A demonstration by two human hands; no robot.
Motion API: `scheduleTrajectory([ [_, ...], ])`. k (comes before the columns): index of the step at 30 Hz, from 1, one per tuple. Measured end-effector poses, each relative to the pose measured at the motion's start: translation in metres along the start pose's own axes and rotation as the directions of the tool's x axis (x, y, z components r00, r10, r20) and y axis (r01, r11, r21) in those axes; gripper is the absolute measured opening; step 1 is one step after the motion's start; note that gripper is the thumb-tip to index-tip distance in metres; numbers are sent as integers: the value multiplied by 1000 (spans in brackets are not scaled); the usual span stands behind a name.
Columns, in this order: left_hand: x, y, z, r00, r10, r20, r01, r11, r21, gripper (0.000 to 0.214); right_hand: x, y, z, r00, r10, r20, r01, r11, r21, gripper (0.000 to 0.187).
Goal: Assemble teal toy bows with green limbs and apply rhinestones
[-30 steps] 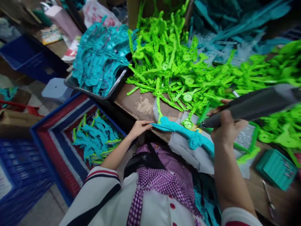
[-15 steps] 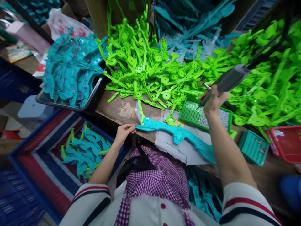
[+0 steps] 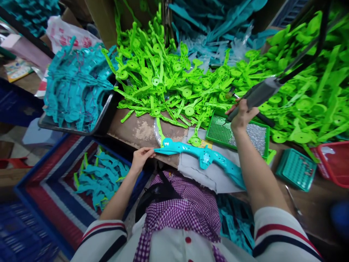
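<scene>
A long teal plastic part [image 3: 201, 157] lies on a grey cloth [image 3: 203, 171] at the bench's near edge. My left hand [image 3: 141, 158] pinches its pointed left end. My right hand [image 3: 240, 115] is wrapped round a grey powered screwdriver [image 3: 256, 96] whose cable runs up to the right. The tool's tip hangs over a green screw tray [image 3: 236, 133] holding many small silver screws. A green plastic part [image 3: 195, 140] lies just behind the teal one.
A big heap of bright green parts [image 3: 174, 80] covers the bench. A metal tray of teal parts [image 3: 76, 94] stands at left. A striped bag with finished teal-green pieces [image 3: 100, 178] sits on the floor. A small teal box [image 3: 296, 169] and a red basket [image 3: 334, 162] lie at right.
My right hand has lifted the screwdriver from the teal part up and back to the screw tray. My left hand has stayed on the part's end. The view has shifted.
</scene>
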State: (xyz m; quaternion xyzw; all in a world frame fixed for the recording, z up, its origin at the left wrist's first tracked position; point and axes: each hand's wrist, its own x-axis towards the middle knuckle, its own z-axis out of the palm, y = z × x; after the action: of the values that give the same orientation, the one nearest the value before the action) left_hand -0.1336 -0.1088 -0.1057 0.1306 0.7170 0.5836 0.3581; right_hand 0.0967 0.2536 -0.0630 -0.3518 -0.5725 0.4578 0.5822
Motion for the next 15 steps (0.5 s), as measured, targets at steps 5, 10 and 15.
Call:
scheduleTrajectory([
  [5,1,1,-1,1000,-15,10,15,1000,-9,66,-2,-4,2,1000,8,-12,-8,1000,0,58],
  [10,-9,2,-1,999,20,30,-21,999,44,67,2,-21,2,993,-46,-110,52,998,45,57],
  [15,-25,12,-8,983,178,-34,-164,954,251,74,-11,-58,3,971,-139,-194,159,983,90,45],
])
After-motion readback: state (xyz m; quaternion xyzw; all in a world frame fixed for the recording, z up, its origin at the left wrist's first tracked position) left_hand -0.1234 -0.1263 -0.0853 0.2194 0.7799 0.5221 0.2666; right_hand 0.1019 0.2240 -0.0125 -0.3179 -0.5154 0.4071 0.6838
